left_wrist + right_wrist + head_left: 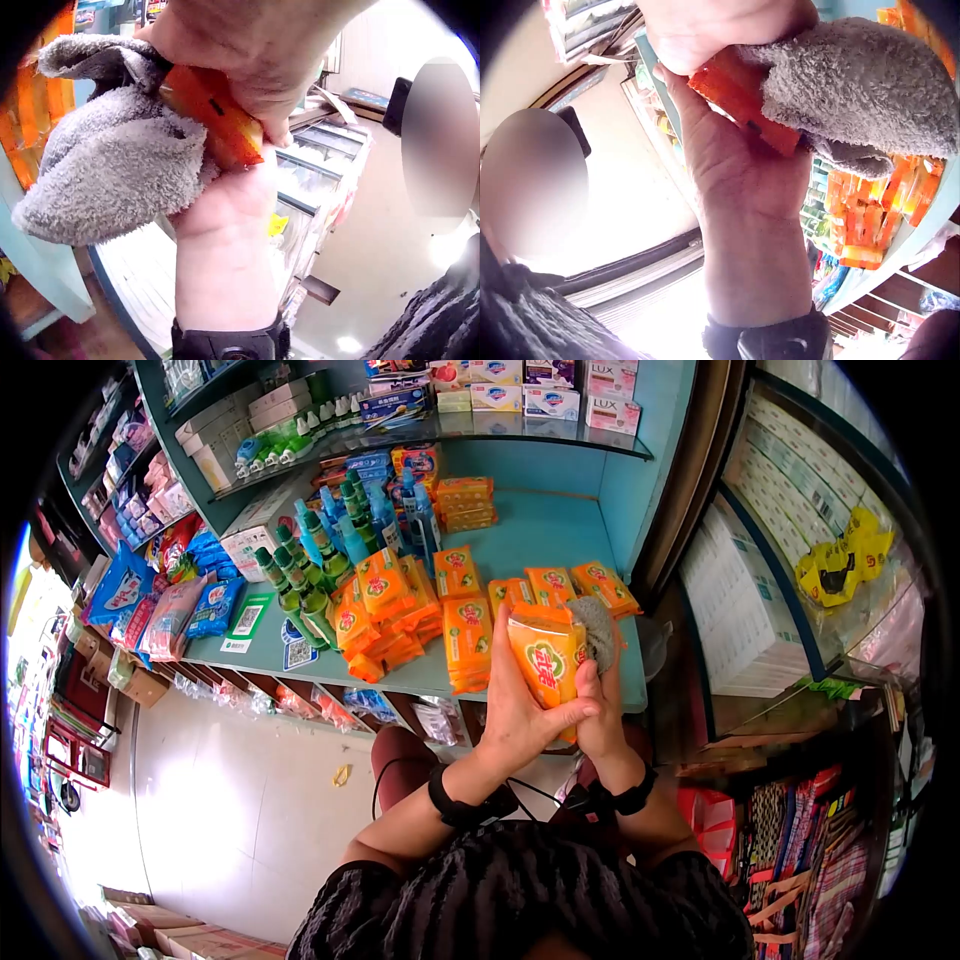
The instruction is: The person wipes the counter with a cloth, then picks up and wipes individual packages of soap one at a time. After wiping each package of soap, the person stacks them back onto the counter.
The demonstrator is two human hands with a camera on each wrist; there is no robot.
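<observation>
Both hands hold an orange pack upright above the counter's front edge. The left hand grips its left side with the thumb across the lower front; in the left wrist view this hand is close at the top. On the pack's right, the right hand holds a bunched grey cloth against the pack's upper part. Folds of the cloth hang beside the pack in the left wrist view. The right wrist view shows the left palm under the pack; the right fingertips are partly hidden.
Orange packs lie in stacks on the blue-green counter, beside green spray bottles. Blue bags stand at the left. A glass case with white boxes is on the right, and patterned bags are below it.
</observation>
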